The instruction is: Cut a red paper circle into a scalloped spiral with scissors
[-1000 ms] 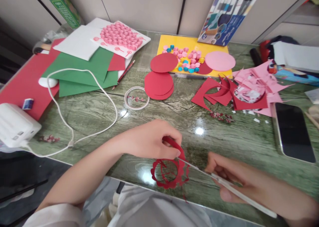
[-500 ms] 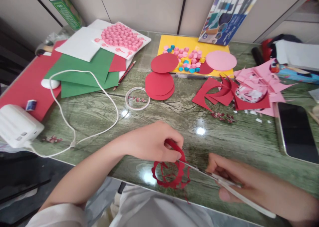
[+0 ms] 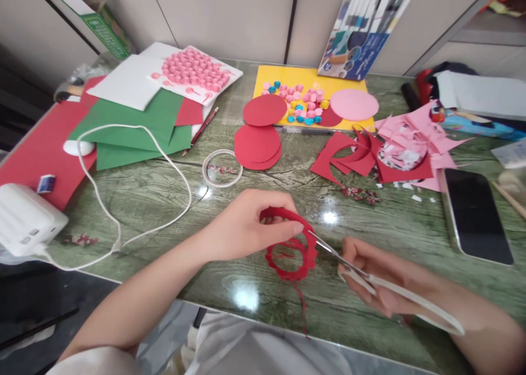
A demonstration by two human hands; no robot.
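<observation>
My left hand (image 3: 255, 227) pinches a red paper spiral strip (image 3: 311, 254) between thumb and fingers. Its outer edge is cut into small scallops, and the lower coil hangs in a loop over the table. A thin red offcut (image 3: 302, 309) trails down toward the table's front edge. In my right hand (image 3: 382, 282) is a pair of white-handled scissors (image 3: 411, 293), my fingers around the handles. The blade tips touch the paper's right edge, just beside my left thumb. Part of the strip is hidden behind my left fingers.
Red paper circles (image 3: 258, 145) and a tape roll (image 3: 222, 168) lie beyond my hands. Paper scraps (image 3: 405, 145) and a phone (image 3: 476, 216) are at right. A yellow sheet (image 3: 267, 74) bears small paper rolls. At left are a white cable (image 3: 187, 186), a charger (image 3: 30, 221) and green paper (image 3: 135, 117).
My left hand has turned and lifted the red strip, bringing its coil up and right. The scissors have opened wider and risen slightly. The thin offcut now hangs longer.
</observation>
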